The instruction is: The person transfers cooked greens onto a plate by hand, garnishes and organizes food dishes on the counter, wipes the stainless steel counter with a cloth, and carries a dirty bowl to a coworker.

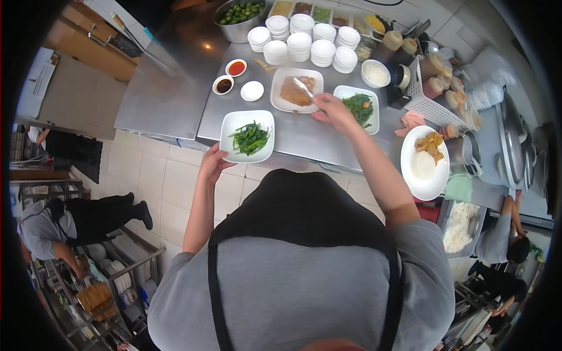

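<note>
At the far left, well apart from the counter [170,93], a co-worker [50,225] in a grey top leans over a rack. The left hand [215,164] grips the near left corner of a square white dish [229,124], thumb at the rim; the other fingers are partly hidden by it. This dish sits at the counter's near edge, overlapping it in view, and I cannot tell whether the counter bears any of its weight. Its leafy greens [250,138] are glossy, dark and bright green, loosely heaped in the middle, with white rim all round. Just beyond are a dark sauce [223,86], a red sauce [236,68] and a small white bowl [252,91]. Next comes a rounded white dish [278,92] of flat, brownish slices [290,95]. The right hand [333,111] is closed narrowly on a shiny utensil [303,88] that reaches over them; its tip is blurred, so its shape and any contact are unclear. Beside that hand, a second dish of greens [341,92] is partly covered by the wrist. Farther right lies an oval plate [418,191] with rice and golden-brown pieces
</note>
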`<action>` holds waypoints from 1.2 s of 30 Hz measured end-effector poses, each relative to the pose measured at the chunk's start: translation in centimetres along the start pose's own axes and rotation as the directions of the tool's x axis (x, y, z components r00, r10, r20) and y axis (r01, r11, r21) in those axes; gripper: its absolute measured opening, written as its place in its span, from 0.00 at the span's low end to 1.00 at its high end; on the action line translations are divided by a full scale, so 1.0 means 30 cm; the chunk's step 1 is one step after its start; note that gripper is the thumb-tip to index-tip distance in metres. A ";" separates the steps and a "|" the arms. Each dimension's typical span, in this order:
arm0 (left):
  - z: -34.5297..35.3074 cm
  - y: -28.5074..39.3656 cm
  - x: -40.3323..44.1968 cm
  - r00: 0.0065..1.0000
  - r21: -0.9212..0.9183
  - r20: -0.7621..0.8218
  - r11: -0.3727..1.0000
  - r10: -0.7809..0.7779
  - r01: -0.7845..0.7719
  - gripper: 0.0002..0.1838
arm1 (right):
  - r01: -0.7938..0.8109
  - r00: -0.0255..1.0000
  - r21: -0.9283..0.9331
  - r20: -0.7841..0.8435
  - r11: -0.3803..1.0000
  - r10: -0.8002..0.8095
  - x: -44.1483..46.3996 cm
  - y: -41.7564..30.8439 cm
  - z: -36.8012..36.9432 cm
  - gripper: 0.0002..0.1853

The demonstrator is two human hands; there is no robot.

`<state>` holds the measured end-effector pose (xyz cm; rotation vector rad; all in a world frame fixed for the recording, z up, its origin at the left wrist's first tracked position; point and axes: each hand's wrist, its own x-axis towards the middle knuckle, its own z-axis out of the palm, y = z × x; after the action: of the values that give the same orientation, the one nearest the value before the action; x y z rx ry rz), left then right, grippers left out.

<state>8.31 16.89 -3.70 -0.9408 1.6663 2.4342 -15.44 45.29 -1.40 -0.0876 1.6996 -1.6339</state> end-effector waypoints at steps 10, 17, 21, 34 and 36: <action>0.169 -0.058 0.036 0.981 0.059 0.179 0.996 -0.080 0.070 0.25 | 0.281 0.843 -0.657 -0.179 0.700 -0.507 -0.014 -0.092 -0.194 0.19; 0.317 -0.099 0.112 0.959 0.072 0.264 0.994 -0.104 0.088 0.28 | -0.004 0.906 -0.872 -0.211 0.489 -0.368 -0.034 -0.018 -0.502 0.16; 0.387 -0.112 0.148 0.953 0.067 0.287 0.995 -0.095 0.079 0.28 | -0.045 0.972 -0.789 -0.175 0.612 -0.154 -0.034 -0.008 -0.501 0.14; 0.425 -0.122 0.196 0.950 0.010 0.302 0.997 -0.080 0.080 0.29 | -0.157 0.724 -0.988 -0.111 -0.006 -0.681 -0.157 0.112 -0.234 0.06; 0.425 -0.120 0.193 0.949 0.011 0.305 0.997 -0.079 0.079 0.29 | -0.110 0.663 -0.974 -0.220 0.198 -0.716 -0.166 0.148 -0.257 0.06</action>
<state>-0.89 27.67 -6.59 -0.5789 1.4905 2.3797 -14.21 55.11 -3.84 -0.5956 3.3104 -0.4884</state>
